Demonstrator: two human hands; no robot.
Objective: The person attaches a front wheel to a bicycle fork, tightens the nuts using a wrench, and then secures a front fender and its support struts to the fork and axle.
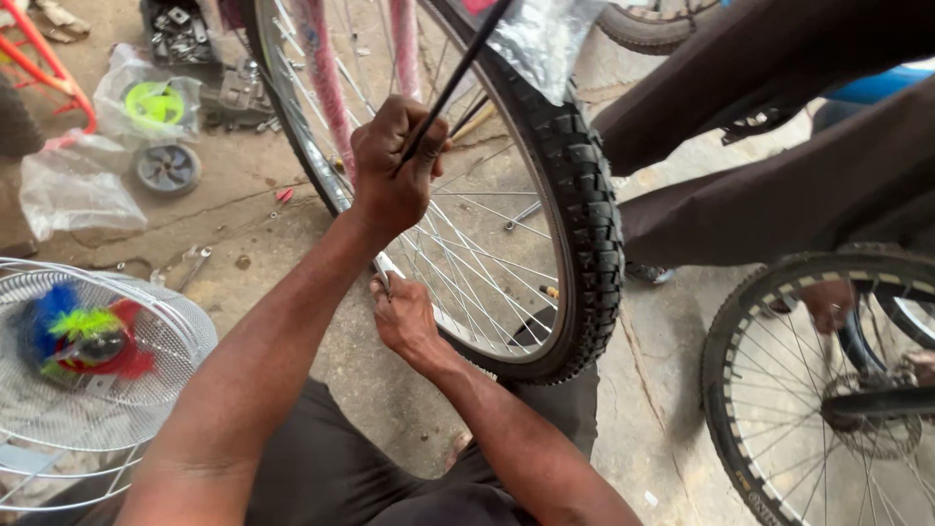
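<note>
Bicycle wheel point(575, 195) stands upright on the concrete floor point(292, 234), knobby black tyre, silver rim and spokes, in the middle of the view. Left hand point(390, 170) is up against the spokes, fist clamped round a thin black rod point(458, 73) that slants up and to the right past the tyre. Right hand point(404, 317) sits lower at the rim, fingers curled on a small white piece point(387, 265); how tight the grip is, cannot tell. Hands are apart, one above the other. Pink frame tubes point(326, 78) run behind the spokes. Second wheel point(828, 390) at lower right, with another person's hand point(830, 304) touching its tyre and their brown trouser legs point(779, 127) above. At left, a white wire fan guard point(97, 390) with a bright feathered toy point(78, 336) inside. Clear plastic bags point(73, 190), a small grey wheel point(168, 168) and a tray of metal parts point(180, 34) lie on the floor at upper left.
</note>
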